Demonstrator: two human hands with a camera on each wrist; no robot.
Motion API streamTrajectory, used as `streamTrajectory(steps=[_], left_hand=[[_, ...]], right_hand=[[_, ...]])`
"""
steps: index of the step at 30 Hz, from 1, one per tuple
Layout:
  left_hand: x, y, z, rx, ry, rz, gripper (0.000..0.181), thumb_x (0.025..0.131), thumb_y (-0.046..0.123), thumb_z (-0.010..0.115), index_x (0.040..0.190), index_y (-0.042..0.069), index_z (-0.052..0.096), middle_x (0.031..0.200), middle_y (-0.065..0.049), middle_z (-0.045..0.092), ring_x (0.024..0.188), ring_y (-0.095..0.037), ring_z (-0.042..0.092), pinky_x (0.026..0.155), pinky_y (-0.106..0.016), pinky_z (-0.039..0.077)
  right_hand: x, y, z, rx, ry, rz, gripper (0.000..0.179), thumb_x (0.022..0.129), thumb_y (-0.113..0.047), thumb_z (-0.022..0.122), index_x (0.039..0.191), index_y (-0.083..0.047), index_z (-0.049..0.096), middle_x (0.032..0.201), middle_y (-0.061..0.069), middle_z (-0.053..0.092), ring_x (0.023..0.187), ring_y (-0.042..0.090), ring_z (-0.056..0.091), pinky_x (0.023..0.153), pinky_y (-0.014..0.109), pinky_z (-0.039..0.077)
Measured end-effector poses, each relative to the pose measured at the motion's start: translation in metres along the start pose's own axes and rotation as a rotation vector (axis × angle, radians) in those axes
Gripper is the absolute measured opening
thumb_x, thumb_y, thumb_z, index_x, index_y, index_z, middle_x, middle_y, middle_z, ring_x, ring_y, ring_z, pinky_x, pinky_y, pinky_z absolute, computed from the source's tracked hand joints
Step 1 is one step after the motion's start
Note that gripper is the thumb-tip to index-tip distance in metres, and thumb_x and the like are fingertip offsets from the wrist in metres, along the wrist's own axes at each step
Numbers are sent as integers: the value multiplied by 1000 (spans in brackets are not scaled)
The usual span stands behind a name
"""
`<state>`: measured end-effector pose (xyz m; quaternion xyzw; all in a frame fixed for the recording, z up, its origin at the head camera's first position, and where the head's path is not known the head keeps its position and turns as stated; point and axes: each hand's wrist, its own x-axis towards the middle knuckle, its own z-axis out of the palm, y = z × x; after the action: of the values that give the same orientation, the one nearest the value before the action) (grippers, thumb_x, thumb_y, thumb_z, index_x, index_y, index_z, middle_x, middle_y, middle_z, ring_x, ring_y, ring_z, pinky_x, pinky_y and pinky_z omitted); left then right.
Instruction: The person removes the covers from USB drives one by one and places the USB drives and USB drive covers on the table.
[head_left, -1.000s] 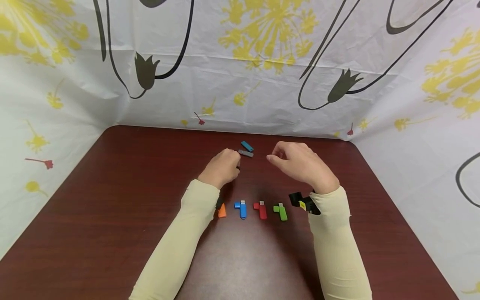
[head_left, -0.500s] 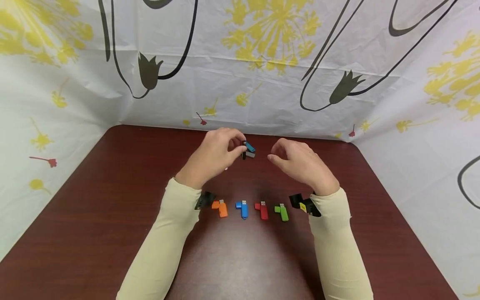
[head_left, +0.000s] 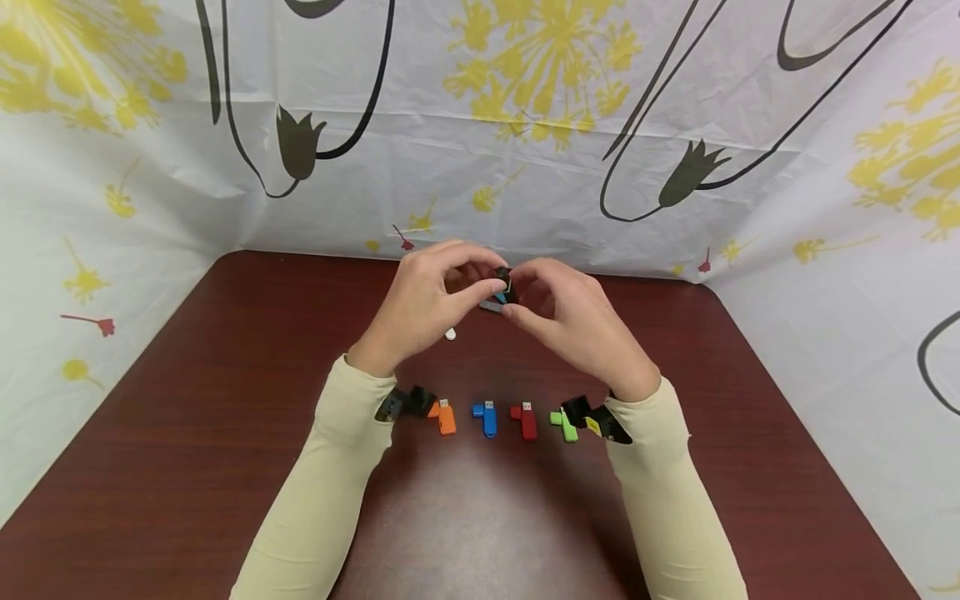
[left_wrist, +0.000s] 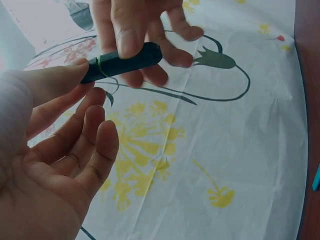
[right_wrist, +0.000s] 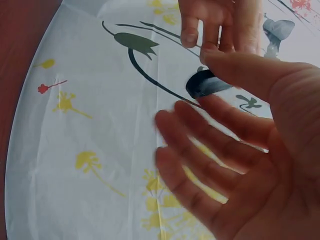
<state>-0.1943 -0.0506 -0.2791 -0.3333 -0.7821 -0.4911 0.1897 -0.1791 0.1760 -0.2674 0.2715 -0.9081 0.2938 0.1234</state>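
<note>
Black in colour, a slim stick (left_wrist: 125, 65) is held up off the table (head_left: 225, 392), pinched between thumb and fingers at one end by the left hand (head_left: 420, 300), at the other by the right hand (head_left: 583, 321). Nearer the wearer, an orange USB stick (head_left: 447, 420), a blue one (head_left: 490, 422), a red one (head_left: 529, 425) and a green one (head_left: 569, 430) are laid in a row.

On table (head_left: 225, 400): four USB sticks (head_left: 490, 421), rowed left to right; loose stick (head_left: 491, 307) farther back; sheet (head_left: 360, 200) beyond far edge.
</note>
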Motion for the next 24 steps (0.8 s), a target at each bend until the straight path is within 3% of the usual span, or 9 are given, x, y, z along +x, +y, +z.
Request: streamTrajectory(steps=[5, 12, 17, 24], left_hand=[[0, 0, 0, -3, -2, -1, 18, 99, 16, 81, 117, 11, 80, 102, 0, 73, 87, -10, 65, 80, -36, 58], [1, -3, -4, 79, -43, -19, 17, 98, 16, 83, 114, 11, 79, 99, 0, 72, 85, -11, 65, 78, -31, 57], [0, -3, -4, 173, -88, 29, 20, 97, 11, 83, 116, 6, 79, 101, -5, 71, 84, -17, 63, 76, -33, 57], [-2, 3, -1, 365, -133, 99, 24, 97, 11, 83, 119, 4, 78, 112, -9, 71, 101, -22, 62, 86, -34, 58]], right_hand=[[-1, -1, -1, -13, 73, -41, 29, 98, -17, 82, 124, -9, 73, 110, 3, 74, 89, 16, 68, 80, 38, 56], [-3, 1, -5, -63, 127, -81, 24, 95, -13, 85, 118, -10, 76, 98, 3, 70, 81, 15, 63, 74, 36, 53], [-2, 1, -4, -105, 146, -111, 23, 93, -10, 86, 114, -9, 77, 94, 4, 65, 79, 17, 59, 72, 34, 50], [-1, 0, 0, -133, 154, -133, 23, 91, -9, 88, 112, -8, 77, 93, 5, 62, 81, 18, 57, 72, 33, 49]])
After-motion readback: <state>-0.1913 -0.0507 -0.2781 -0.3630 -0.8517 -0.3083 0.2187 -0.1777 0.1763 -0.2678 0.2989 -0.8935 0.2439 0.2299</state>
